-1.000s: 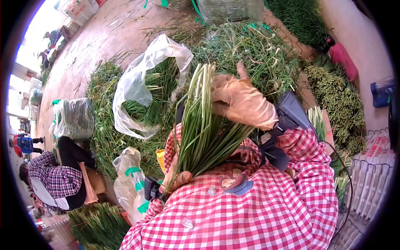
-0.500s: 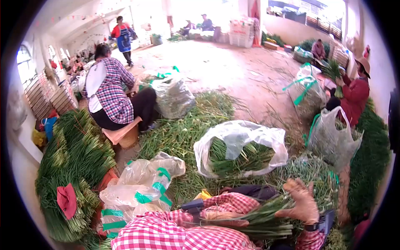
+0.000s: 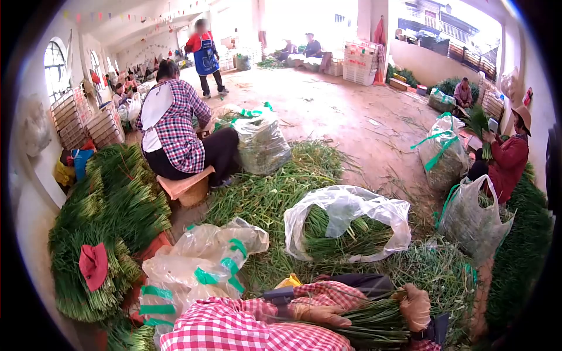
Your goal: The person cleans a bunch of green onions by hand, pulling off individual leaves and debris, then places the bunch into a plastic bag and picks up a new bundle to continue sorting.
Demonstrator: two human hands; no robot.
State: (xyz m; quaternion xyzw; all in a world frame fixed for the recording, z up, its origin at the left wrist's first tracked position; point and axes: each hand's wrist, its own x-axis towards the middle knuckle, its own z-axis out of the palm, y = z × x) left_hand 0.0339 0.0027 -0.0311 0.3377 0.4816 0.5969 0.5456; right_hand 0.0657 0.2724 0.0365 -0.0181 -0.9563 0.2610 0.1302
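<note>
A bunch of long, chive-like green stalks (image 3: 374,322) lies across my lap at the bottom of the view. My left hand (image 3: 322,315) is at its left side, fingers partly hidden among the stalks, gripping it. Around the right end of the bunch my gloved right hand (image 3: 415,307) is curled, fingers bent onto the stalks. In front of me an open clear plastic bag (image 3: 395,225) holds loose green stalks. A crumpled plastic bag with green tape (image 3: 193,263) lies to the left of my arms.
Loose stalks (image 3: 263,196) cover the floor ahead. Bundled greens (image 3: 111,205) are piled at the left, with a red cap (image 3: 93,266) on them. A seated co-worker (image 3: 175,128) is ahead left, another (image 3: 509,155) at the right beside filled bags (image 3: 477,216).
My right hand, spread open above the stalks before, has come down and closed on the bunch. The view has shifted slightly; the standing person in the blue apron appears nearer.
</note>
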